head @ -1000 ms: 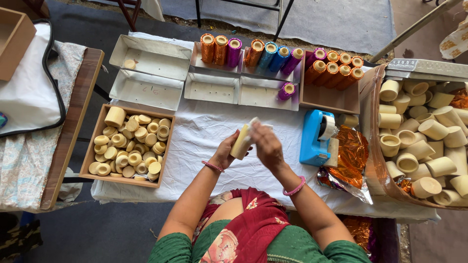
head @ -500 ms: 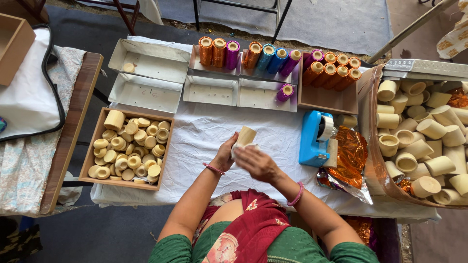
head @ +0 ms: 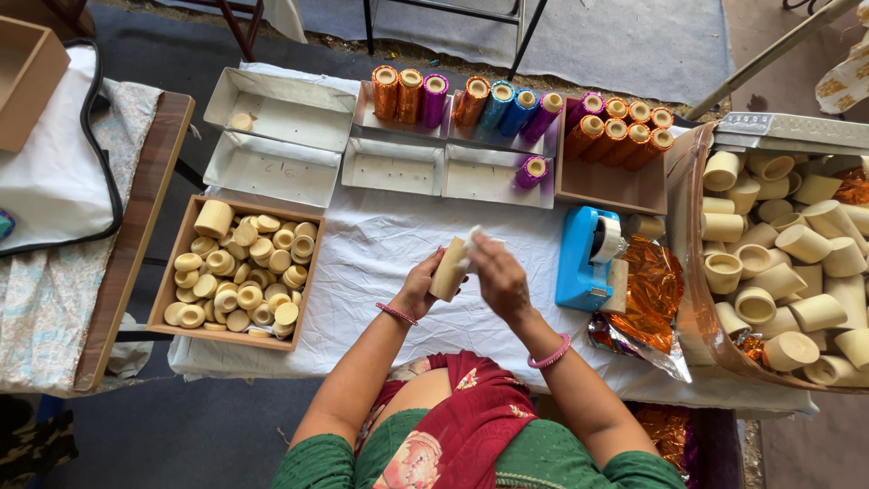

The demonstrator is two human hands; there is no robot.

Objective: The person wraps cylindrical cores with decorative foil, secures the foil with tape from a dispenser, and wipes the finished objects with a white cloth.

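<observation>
Wrapping step in hand, judging by the grip: left hand [head: 418, 292] clasps a cream spool [head: 449, 269] while right hand [head: 496, 276] pinches white paper [head: 474, 241] at its 12 o'clock end, above the bench [head: 362, 254].

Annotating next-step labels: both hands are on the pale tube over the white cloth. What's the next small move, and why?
Probably press the small white strip flat against the pale tube. The left hand grips the tube from below, tilted above the white cloth, while the right hand pinches something white at its upper end, beside the blue tape dispenser. What the white piece is cannot be told for sure.
</observation>
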